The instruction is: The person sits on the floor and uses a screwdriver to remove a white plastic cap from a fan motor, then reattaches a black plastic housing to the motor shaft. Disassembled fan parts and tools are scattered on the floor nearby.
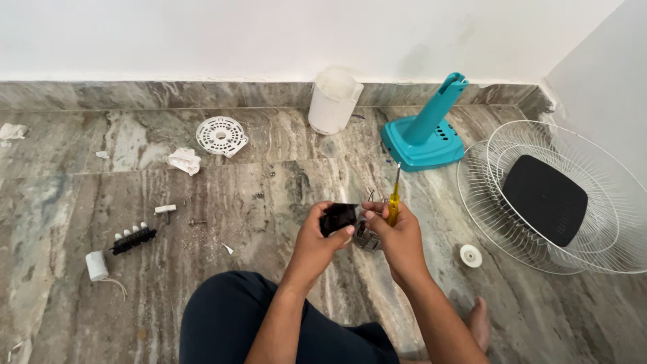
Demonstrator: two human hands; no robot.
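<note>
My left hand (pixel 317 237) grips a small black plastic part (pixel 338 217) above the marble floor. My right hand (pixel 399 237) holds a yellow-handled screwdriver (pixel 393 202) upright, its tip pointing up and away, and its fingers also touch a small grey metal piece (pixel 366 237) just under the black part. The two hands are close together in front of my knee. How the metal piece joins the black part is hidden by my fingers.
On the floor lie a teal fan base (pixel 423 131), white wire fan guards (pixel 559 195) with a black panel, a white housing (pixel 333 100), a round white grille (pixel 221 135), a black switch block (pixel 133 239), a white capacitor (pixel 96 265), a white cap (pixel 470 255) and crumpled paper (pixel 185 160).
</note>
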